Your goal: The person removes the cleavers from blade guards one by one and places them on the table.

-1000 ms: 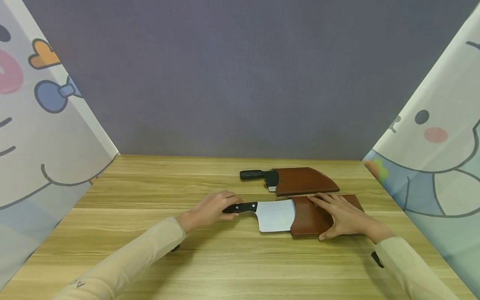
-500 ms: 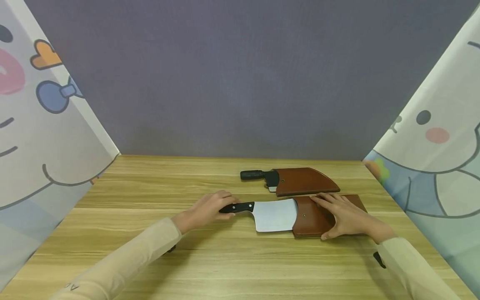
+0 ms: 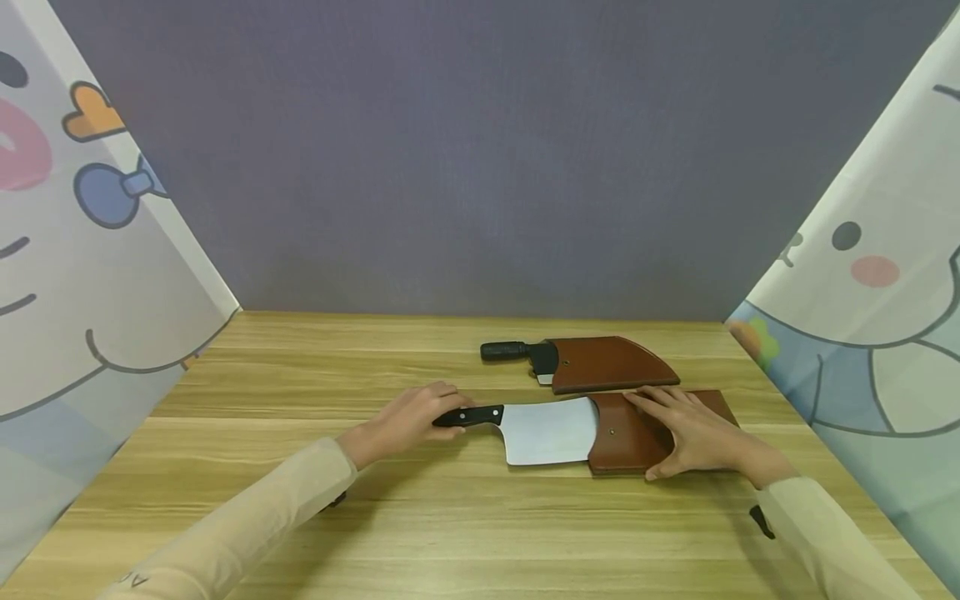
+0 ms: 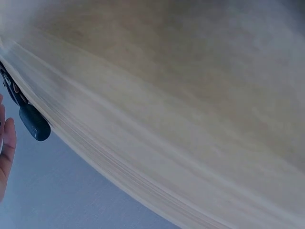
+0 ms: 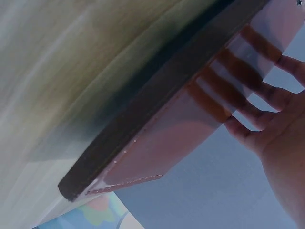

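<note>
In the head view, my left hand (image 3: pixel 408 423) grips the black riveted handle of a cleaver (image 3: pixel 549 431). The wide silver blade shows in large part, its right end hidden inside a brown leather sheath (image 3: pixel 626 433). My right hand (image 3: pixel 693 437) holds that sheath on the table, fingertips at its far edge and thumb at its near edge. From the right wrist view, the spread fingers (image 5: pixel 238 126) of that hand meet the sheath's glossy face. The left wrist view is mostly filled by table, with part of a hand (image 4: pixel 5 148) at its left edge.
Behind, a second cleaver with a black handle (image 3: pixel 504 351) lies in its own brown sheath (image 3: pixel 611 363). The wood-grain table (image 3: pixel 480 533) meets a grey back wall (image 3: pixel 480 167) and printed panels at both sides. Small dark objects peek out near both sleeves.
My left hand has drawn the cleaver slightly leftward, so more blade shows outside the sheath. The right hand and sheath have shifted a little to the right. The second cleaver has stayed put.
</note>
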A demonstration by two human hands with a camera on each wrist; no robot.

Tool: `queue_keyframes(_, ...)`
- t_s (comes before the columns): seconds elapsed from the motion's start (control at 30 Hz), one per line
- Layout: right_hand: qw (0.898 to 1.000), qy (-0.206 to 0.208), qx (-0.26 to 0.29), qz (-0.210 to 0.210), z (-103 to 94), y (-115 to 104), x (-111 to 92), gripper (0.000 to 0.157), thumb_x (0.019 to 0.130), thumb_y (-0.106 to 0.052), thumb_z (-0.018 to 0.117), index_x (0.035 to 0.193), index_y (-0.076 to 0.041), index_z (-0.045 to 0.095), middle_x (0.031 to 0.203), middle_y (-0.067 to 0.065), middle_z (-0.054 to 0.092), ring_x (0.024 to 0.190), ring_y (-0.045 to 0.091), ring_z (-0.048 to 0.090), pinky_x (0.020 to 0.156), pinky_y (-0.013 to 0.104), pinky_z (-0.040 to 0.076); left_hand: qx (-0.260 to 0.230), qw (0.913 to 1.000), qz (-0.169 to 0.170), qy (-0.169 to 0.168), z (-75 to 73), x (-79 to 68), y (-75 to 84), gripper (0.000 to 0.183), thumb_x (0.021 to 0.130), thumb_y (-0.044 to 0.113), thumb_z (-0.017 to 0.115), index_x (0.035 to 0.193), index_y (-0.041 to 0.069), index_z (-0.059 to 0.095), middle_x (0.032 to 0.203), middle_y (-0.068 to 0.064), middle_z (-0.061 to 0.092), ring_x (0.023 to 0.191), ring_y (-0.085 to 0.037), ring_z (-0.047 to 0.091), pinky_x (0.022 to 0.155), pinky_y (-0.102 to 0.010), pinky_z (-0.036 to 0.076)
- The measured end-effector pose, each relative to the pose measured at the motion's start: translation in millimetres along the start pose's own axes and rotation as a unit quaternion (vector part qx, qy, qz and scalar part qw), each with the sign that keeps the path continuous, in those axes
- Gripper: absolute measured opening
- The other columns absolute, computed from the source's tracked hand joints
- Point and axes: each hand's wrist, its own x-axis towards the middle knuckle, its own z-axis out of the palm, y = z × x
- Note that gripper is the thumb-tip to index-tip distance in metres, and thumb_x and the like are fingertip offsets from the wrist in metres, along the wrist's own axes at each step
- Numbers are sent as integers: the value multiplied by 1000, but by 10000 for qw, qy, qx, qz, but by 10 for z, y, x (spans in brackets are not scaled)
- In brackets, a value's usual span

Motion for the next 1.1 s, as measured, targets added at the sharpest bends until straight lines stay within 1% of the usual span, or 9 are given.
queue_keyframes(0.07,10000,-8,21,37,0,3,-6,109,55,-65,74,141,-13,34,140,23,35,125,48,31,92,68,25,18,10000,-7,-25,-5,-9,-5,32,81,26,69,110,12,64,99,0,64,84,-11,62,65,-20,52)
queue_keyframes(0.2,10000,52,30,-30,7,18,-20,108,56,-66,73,141,-13,34,139,24,35,124,50,32,90,69,25,42,10000,-42,-65,-23,-28,-4,33,81,26,69,110,13,64,98,0,64,83,-11,61,64,-19,51)
queue_keyframes(0.37,9998,180,7,-126,7,23,-28,107,55,-66,73,140,-12,36,137,24,38,122,49,34,89,69,27,12,10000,-23,-22,-27,-56,-11,33,80,26,70,109,11,64,97,0,64,81,-10,60,63,-18,50)
queue_keyframes(0.6,9999,124,13,-99,-4,30,-30,107,56,-67,71,139,-10,36,136,25,37,122,50,33,89,69,27,-46,9999,39,109,-15,-91,-29,32,79,25,70,107,12,64,98,0,64,84,-11,61,65,-21,52)
queue_keyframes(0.87,9997,203,-9,-109,-8,49,-48,107,56,-67,72,138,-8,38,136,26,38,120,53,34,88,69,27,-115,9999,-96,46,-25,-129,-53,30,82,26,68,109,14,64,98,2,64,83,-8,61,65,-21,51)
queue_keyframes(1.1,9998,181,0,-64,-8,78,-62,107,56,-67,72,139,-10,37,136,26,37,121,53,33,89,69,26,-54,9999,-45,72,-40,-168,-76,30,82,26,68,109,13,64,98,3,64,83,-8,61,66,-20,51)
